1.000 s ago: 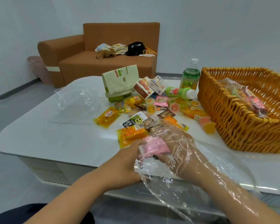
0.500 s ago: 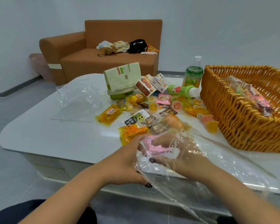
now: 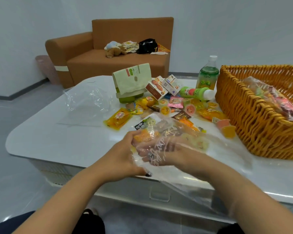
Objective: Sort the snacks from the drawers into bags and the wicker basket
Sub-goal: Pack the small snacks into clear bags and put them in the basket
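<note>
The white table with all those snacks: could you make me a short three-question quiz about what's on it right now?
1. True or false: the woven wicker basket already holds a filled clear bag.
2. Which stands upright: A) the tall green drink bottle with a white cap, or B) the small green bottle with a pink label?
3. What does the left hand grip?

Key:
1. True.
2. A; B lies on its side.
3. The mouth of the clear plastic bag, with the right hand inside it.
</note>
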Available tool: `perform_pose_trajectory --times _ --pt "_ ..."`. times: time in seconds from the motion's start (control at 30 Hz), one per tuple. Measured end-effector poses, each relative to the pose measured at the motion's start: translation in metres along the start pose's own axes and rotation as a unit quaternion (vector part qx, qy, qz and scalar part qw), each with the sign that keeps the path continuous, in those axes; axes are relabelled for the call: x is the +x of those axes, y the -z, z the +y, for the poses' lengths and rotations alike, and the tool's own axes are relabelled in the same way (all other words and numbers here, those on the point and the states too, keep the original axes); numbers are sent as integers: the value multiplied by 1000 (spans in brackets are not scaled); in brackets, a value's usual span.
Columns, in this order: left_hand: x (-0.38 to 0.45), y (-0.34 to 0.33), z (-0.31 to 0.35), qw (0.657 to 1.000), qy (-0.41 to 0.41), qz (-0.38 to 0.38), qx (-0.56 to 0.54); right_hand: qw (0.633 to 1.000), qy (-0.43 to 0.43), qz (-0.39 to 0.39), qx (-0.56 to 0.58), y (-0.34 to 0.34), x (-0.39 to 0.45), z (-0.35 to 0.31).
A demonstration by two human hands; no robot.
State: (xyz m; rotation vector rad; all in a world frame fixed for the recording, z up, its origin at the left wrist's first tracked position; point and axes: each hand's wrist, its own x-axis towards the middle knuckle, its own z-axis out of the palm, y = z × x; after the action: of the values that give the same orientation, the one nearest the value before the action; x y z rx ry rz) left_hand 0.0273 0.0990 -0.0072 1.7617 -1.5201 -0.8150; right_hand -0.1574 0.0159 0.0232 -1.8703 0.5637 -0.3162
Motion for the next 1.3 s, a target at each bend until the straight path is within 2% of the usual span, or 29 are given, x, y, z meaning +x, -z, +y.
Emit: perform_pose_trajectory --times 0.1,0.23,0.3,0.37,0.43,0.53,0.67,0.77,0.83,0.9,0.97,1.07,1.13,1.23,1.3 --pt "5 20 -12 996 69 54 6 997 -34 57 51 23 5 -3" --pt "11 39 -29 985 137 99 -21 971 -29 235 34 53 20 6" --pt "14 45 -35 980 152 118 -51 945 -36 324 -7 68 30 23" --pt "15 49 -39 976 160 130 -74 921 -63 372 -95 84 38 44" --pt "16 50 -40 972 166 139 -95 911 -117 353 -177 96 43 62" --pt "17 49 -40 968 164 158 -110 911 -184 275 -246 102 50 77" --pt "18 46 -36 970 148 178 -80 911 -195 277 -236 100 56 80" --pt "19 43 -35 973 142 175 -45 903 -239 246 -258 106 51 83" --pt "19 42 -36 974 144 172 -31 895 -258 258 -256 113 43 80" --pt "20 42 -38 974 143 172 -22 880 -235 313 -270 123 34 80" --pt "20 42 -40 974 141 176 -13 883 -192 372 -215 127 25 72" --pt "22 42 -39 972 130 198 -5 902 -168 390 74 124 14 45" --pt "24 40 -38 971 120 207 -4 903 -195 332 189 118 2 29" --pt "27 34 -36 973 105 206 0 914 -218 231 251 108 -22 22" --pt "28 28 -33 976 92 199 5 906 -232 200 292 102 -36 25"
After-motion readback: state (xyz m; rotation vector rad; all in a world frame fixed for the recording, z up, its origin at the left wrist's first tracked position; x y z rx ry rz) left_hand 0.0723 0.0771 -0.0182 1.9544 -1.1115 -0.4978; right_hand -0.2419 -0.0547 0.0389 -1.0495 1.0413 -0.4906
